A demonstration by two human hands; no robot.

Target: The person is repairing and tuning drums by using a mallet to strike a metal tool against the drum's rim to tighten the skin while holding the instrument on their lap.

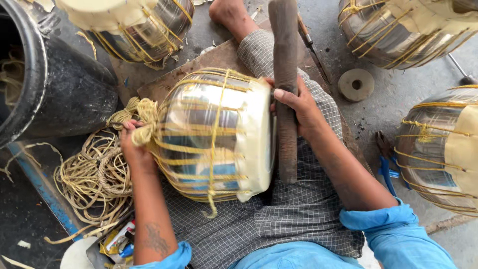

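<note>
A shiny metal drum shell laced with yellow straps lies on its side across my lap, its pale skin head facing right. My left hand grips a bundle of yellow strap ends at the drum's left end. My right hand is closed around a long dark wooden stick, which stands against the rim of the skin head. My legs are in checked cloth, and my sleeves are blue.
A black tub stands at the left. Loose coils of yellow strap lie on the floor beside it. Three more laced drums sit around me. A small stone ring and blue-handled pliers lie at the right.
</note>
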